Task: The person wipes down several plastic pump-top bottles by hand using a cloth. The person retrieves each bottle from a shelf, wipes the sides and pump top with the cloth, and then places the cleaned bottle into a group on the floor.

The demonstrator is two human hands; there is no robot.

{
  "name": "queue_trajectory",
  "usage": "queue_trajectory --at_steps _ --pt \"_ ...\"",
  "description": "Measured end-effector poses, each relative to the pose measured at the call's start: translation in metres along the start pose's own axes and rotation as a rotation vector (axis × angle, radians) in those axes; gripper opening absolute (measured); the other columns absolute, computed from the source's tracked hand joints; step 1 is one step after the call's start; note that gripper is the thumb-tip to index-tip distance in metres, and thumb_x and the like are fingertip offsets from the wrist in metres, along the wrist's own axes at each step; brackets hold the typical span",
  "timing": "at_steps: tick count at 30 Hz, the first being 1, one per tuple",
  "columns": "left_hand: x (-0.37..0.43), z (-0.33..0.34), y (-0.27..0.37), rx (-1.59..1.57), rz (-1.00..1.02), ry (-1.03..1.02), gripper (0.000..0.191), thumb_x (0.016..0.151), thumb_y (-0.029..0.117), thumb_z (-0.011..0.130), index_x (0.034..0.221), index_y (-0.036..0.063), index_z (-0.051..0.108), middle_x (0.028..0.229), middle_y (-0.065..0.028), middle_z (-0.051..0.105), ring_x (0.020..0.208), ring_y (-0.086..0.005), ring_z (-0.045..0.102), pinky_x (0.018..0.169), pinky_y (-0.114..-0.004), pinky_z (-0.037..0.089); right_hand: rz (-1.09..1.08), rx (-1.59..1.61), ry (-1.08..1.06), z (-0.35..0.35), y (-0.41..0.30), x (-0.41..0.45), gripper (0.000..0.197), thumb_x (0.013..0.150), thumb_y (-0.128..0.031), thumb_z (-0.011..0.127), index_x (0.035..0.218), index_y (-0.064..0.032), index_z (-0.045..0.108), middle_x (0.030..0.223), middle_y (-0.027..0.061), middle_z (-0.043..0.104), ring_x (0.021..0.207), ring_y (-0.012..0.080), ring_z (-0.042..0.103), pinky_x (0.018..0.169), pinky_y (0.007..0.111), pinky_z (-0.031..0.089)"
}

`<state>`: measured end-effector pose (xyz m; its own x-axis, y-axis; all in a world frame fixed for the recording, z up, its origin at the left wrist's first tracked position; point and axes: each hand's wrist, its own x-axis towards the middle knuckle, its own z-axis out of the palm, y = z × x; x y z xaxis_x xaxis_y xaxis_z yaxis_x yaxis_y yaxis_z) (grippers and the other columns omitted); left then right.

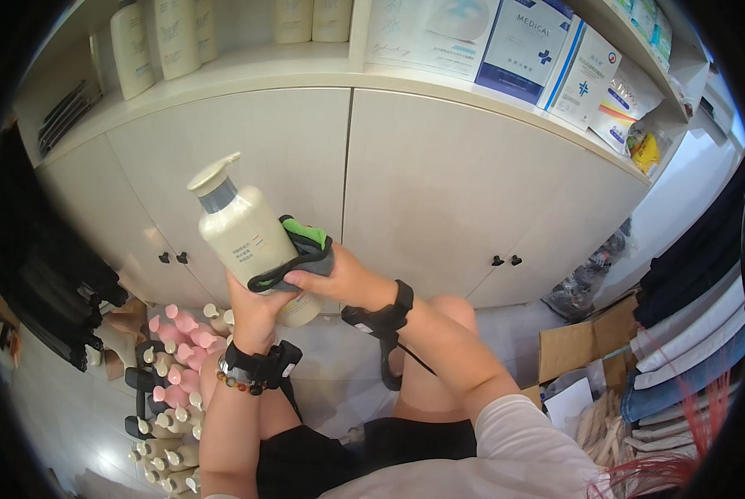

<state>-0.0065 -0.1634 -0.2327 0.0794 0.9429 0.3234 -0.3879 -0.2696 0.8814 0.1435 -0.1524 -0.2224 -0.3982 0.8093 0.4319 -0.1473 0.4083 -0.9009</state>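
A large cream pump bottle [248, 234] with a grey collar and small printed writing is tilted to the upper left before me. My left hand [252, 312] holds its lower part from below and behind. In my right hand [329, 274] is a folded grey and green cloth with black edging [307, 249], pressed against the right side and lower front of the bottle. The cloth and fingers cover part of the bottle; its base shows below them. Both wrists wear black straps with small devices.
Cabinet doors [435, 187] with black knobs stand ahead, under a shelf of cream bottles [176, 37] and boxed packs [522, 47]. Pink and cream pump bottles [185, 358] crowd the floor at left. An open cardboard box [569, 349] and folded clothes [690, 349] are at right.
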Motion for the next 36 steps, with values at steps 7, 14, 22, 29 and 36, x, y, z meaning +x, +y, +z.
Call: queue_trajectory --at_steps 7,14,22,29,36 --pt "-0.001 -0.003 0.007 0.151 0.067 -0.114 0.057 0.056 -0.009 0.065 0.109 -0.0002 0.045 0.100 -0.0085 0.056 0.091 -0.0194 0.057 0.078 -0.031 0.048 0.063 0.018 -0.043 -0.011 -0.004 0.001 0.047 0.080 -0.023 0.065 0.118 0.0007 0.048 0.106 0.0068 0.058 0.094 0.0125 0.052 0.084 0.029 0.042" --pt "-0.004 -0.001 -0.011 0.356 0.016 -0.154 0.072 0.053 -0.005 0.074 0.114 0.0030 0.036 0.105 -0.0087 0.051 0.094 -0.0187 0.054 0.079 -0.032 0.047 -0.081 -0.039 0.263 -0.011 -0.004 0.003 0.036 0.080 -0.025 0.065 0.101 0.0022 0.053 0.092 0.0077 0.060 0.085 0.0124 0.054 0.077 0.028 0.045" --pt "-0.001 -0.006 -0.006 -0.146 0.042 0.077 0.051 0.073 0.002 0.064 0.117 -0.0011 0.040 0.106 -0.0110 0.054 0.097 -0.0200 0.054 0.084 -0.033 0.044 0.049 -0.131 0.037 -0.004 0.005 0.002 0.045 0.082 -0.030 0.063 0.111 0.0024 0.051 0.097 0.0091 0.061 0.089 0.0125 0.054 0.079 0.028 0.044" --pt "0.008 -0.020 0.001 -0.252 0.093 0.277 0.044 0.082 0.012 0.057 0.121 0.0015 0.040 0.114 -0.0100 0.051 0.107 -0.0218 0.049 0.094 -0.037 0.038 0.060 -0.273 -0.218 -0.014 -0.002 -0.002 0.049 0.077 -0.031 0.068 0.109 0.0033 0.053 0.100 0.0129 0.062 0.091 0.0190 0.057 0.082 0.031 0.044" --pt "0.009 -0.021 0.003 -0.397 0.049 0.242 0.051 0.082 0.013 0.061 0.125 0.0072 0.035 0.117 -0.0065 0.046 0.109 -0.0189 0.044 0.095 -0.036 0.034 0.178 -0.482 -0.383 0.002 0.015 -0.007 0.046 0.077 -0.030 0.067 0.107 0.0042 0.055 0.101 0.0199 0.061 0.092 0.0273 0.058 0.084 0.033 0.042"
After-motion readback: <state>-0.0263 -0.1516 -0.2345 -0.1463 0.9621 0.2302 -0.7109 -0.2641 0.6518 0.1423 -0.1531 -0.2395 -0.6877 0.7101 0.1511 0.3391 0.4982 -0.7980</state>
